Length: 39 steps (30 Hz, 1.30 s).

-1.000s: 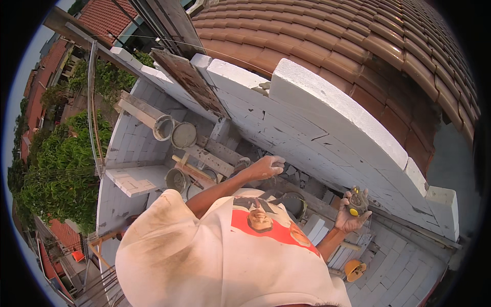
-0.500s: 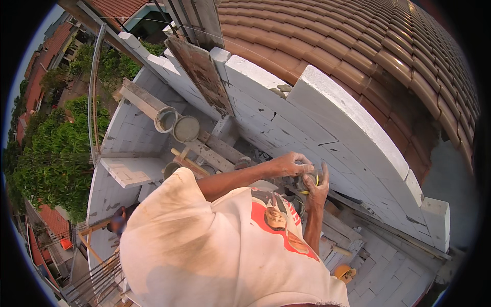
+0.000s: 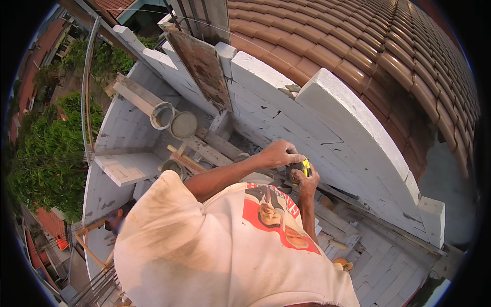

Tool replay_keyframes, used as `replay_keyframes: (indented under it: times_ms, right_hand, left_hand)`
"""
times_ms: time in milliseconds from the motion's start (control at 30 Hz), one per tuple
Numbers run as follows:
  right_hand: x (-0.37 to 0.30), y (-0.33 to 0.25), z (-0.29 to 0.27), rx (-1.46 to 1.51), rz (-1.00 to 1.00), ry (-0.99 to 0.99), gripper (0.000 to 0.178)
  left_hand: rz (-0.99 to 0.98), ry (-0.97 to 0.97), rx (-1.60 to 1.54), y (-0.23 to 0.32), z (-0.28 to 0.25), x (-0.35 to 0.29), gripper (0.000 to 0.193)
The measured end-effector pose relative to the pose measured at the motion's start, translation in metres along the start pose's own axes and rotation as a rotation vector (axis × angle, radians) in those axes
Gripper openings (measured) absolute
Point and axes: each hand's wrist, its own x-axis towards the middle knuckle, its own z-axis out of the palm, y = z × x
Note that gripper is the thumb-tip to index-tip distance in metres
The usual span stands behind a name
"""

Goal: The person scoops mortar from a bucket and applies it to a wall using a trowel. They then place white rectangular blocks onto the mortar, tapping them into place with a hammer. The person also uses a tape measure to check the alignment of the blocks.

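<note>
In front of my chest, close to the white block wall [image 3: 327,138], I hold a yellow-and-black tape measure [image 3: 306,167]. My right hand [image 3: 308,180] is wrapped round its body from the near right side. From the left, my left hand [image 3: 280,154] reaches over with curled fingers, thumb and forefinger closed at the upper edge of the tape measure. Its other fingertips are hidden.
Two buckets, one a mortar bucket [image 3: 184,125], stand on a plank [image 3: 137,97] at the far left. A block ledge [image 3: 123,169] juts out at left. Beyond the wall rises a tiled roof [image 3: 358,46]. A yellow helmet [image 3: 343,264] lies low right.
Both hands have shifted slightly left with the tape measure. It has turned, so that more of its yellow side shows. The view has moved a little too.
</note>
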Motion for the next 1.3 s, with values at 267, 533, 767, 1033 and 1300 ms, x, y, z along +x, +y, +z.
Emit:
replay_keyframes:
  times_ms: [267, 533, 767, 1033, 1300]
  right_hand:
    - [0.008, -0.013, 0.034, -0.431, -0.270, -0.090, 0.069]
    - [0.021, -0.036, 0.007, -0.783, -0.376, -0.177, 0.069]
    - [0.034, -0.028, -0.124, -1.096, -0.381, 0.023, 0.063]
    - [0.077, -0.062, -0.063, -1.213, -0.468, 0.159, 0.060]
    - [0.112, -0.093, -0.007, -1.396, -0.444, 0.184, 0.060]
  left_hand:
    - [-0.064, -0.111, 0.006, -0.031, -0.031, 0.009, 0.028]
    - [-0.146, -0.167, -0.700, -0.052, -0.109, 0.026, 0.018]
    - [0.077, 0.344, -1.253, -0.068, -0.274, 0.088, 0.032]
    - [-0.018, 0.615, -0.991, -0.058, -0.262, 0.125, 0.036]
    - [-0.182, 0.678, -0.797, -0.056, -0.260, 0.142, 0.028]
